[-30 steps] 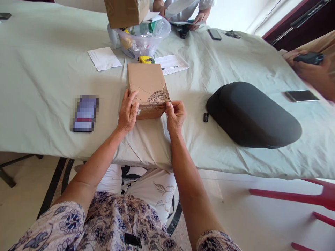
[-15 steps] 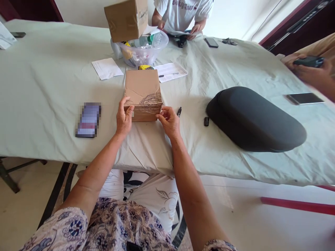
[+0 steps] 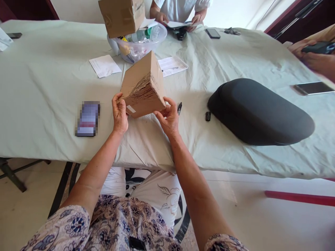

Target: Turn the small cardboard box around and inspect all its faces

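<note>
A brown cardboard box (image 3: 142, 83) with black scribbles is lifted off the table and tilted, one corner pointing up. My left hand (image 3: 119, 113) grips its lower left corner, thumb on the near face. My right hand (image 3: 169, 116) holds the lower right edge, fingers under it. A small white label shows on the box's near face. A black pen (image 3: 179, 108) lies on the pale green tablecloth (image 3: 52, 83) just right of my right hand.
A phone (image 3: 88, 118) lies left of me. A big black case (image 3: 259, 111) and a small black fob (image 3: 208, 116) lie right. Behind are papers (image 3: 104, 65), a clear bowl (image 3: 138, 43) of items under another box (image 3: 121, 15), and other people's hands (image 3: 316, 57).
The box lay flat on the table with my hands at its near corners; now it is lifted and turned on edge. The pen came into view as the box moved.
</note>
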`<action>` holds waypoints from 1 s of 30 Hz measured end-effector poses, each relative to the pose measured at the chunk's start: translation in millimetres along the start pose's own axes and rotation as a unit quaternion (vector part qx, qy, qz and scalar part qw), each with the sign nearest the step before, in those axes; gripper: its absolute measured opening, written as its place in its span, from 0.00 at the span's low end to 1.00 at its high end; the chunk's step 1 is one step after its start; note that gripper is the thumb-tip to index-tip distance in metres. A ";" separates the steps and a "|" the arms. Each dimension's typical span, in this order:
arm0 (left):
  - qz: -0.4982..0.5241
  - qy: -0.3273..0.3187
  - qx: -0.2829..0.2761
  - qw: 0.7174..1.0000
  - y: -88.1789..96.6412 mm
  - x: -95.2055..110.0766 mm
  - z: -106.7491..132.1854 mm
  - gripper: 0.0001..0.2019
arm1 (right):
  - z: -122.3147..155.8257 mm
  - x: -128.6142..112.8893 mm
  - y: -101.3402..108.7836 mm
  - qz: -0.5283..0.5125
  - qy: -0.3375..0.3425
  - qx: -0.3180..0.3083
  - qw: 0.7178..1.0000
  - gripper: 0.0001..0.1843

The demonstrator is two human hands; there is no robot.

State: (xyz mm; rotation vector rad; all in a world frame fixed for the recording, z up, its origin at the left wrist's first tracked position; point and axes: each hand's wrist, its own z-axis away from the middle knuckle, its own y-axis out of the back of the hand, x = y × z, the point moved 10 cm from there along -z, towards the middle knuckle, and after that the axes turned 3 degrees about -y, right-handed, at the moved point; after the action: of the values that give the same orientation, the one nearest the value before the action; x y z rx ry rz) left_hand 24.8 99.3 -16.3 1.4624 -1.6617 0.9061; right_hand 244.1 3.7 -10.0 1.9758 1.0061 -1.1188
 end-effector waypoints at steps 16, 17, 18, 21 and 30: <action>0.229 0.233 -0.048 0.944 -41.8 -11.9 30.1 0.34 | 3.4 18.2 -16.9 0.153 0.007 -0.038 0.987 0.69; 0.216 0.240 -0.048 0.945 -40.9 -15.1 31.0 0.34 | 3.0 19.9 -18.2 0.153 -0.002 -0.051 0.987 0.66; 0.190 0.238 -0.044 0.952 -37.8 -16.9 30.4 0.35 | 2.7 20.7 -18.9 0.152 -0.010 -0.061 0.986 0.63; 0.064 0.166 -0.015 0.984 -20.5 -9.1 21.5 0.37 | 2.0 18.4 -18.0 0.147 -0.022 -0.068 0.987 0.59; -0.057 0.057 -0.077 0.994 -21.3 6.6 13.2 0.43 | 2.0 29.7 -14.0 0.144 -0.042 -0.091 0.984 0.60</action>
State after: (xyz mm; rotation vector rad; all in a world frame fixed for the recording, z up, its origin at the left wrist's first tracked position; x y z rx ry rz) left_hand 44.5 82.4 -16.0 1.3604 -1.5147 0.7670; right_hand 241.5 18.0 -39.6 1.8403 0.7224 -0.9079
